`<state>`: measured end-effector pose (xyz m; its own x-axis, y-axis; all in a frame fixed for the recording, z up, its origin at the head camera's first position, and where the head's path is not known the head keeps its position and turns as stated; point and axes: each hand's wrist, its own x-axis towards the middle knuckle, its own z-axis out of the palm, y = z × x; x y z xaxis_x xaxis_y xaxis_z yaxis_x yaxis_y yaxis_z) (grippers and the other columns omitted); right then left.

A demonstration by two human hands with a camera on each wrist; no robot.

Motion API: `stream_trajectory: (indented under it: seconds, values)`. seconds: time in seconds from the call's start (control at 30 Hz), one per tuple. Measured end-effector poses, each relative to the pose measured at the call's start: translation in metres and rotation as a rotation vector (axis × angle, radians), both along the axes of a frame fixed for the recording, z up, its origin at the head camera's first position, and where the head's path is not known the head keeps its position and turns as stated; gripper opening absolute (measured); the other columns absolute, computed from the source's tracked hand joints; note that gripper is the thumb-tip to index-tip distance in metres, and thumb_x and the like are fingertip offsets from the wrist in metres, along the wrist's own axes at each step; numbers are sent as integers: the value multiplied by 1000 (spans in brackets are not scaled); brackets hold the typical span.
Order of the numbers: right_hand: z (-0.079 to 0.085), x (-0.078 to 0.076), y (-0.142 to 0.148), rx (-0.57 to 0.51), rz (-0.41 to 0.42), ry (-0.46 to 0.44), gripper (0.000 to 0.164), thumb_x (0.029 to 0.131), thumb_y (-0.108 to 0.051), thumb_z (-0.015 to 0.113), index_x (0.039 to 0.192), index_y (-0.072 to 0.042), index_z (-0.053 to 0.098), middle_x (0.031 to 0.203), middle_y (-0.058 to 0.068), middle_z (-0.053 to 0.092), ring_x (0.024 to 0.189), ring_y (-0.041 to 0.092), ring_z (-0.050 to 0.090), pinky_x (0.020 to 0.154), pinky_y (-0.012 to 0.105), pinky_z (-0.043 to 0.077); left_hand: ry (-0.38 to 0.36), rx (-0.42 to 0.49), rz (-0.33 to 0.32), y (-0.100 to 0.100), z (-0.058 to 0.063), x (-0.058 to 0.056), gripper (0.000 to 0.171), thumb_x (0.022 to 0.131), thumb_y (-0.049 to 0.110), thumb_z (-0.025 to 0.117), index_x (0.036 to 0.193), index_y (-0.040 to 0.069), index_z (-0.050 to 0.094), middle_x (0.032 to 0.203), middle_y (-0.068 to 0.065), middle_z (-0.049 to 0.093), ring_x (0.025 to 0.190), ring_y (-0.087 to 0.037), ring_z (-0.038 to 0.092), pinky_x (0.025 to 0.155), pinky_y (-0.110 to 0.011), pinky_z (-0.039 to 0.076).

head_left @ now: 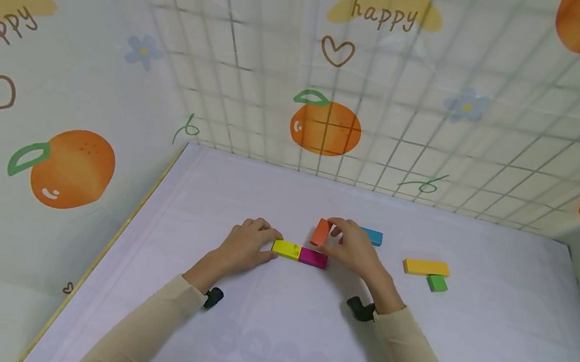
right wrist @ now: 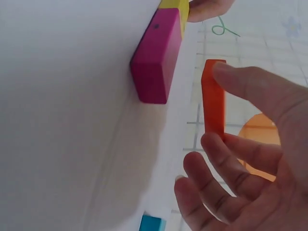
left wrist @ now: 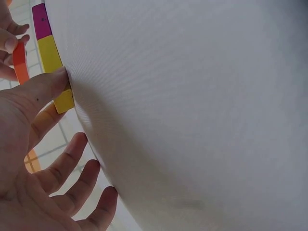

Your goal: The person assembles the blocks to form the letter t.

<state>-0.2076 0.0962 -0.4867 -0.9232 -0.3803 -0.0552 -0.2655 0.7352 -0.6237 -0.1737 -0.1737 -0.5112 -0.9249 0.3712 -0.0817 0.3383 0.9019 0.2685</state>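
My left hand (head_left: 246, 245) pinches the outer end of a yellow block (head_left: 285, 249) between thumb and index finger. The block lies flat on the table. Against its other end sits a magenta block (head_left: 314, 258), so the two form one row. My right hand (head_left: 354, 250) holds an orange block (head_left: 321, 232) by its two ends, thumb at one and fingertips at the other. In the right wrist view the orange block (right wrist: 214, 98) appears raised off the table, apart from the magenta block (right wrist: 156, 53). Behind the right hand lies a blue block (head_left: 371, 237), partly hidden by it.
To the right, an amber-yellow block (head_left: 426, 267) lies beside a small green block (head_left: 438, 283). The white table (head_left: 269, 322) meets a patterned cloth wall (head_left: 254, 119) at the back, and cloth also hangs at the left and right.
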Motion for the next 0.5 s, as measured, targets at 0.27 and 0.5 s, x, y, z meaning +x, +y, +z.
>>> stream_trajectory:
  seconds: [0.27,0.5]
  values:
    - [-2,-10,-13,-6,41,-13,66,83,-28,82,139,-7,56,108,8,62,89,22,57,70,32,52,-2,4,3,0,0,1,43,93,41,71,134,29,64,131,-2,55,120,-25,47,94,-46,43]
    - [0,-14,-21,8,80,-28,69,82,-33,84,139,-6,55,109,9,63,90,24,58,70,33,54,-3,12,2,0,3,1,44,93,40,71,134,28,64,130,-3,55,119,-26,48,94,-46,43]
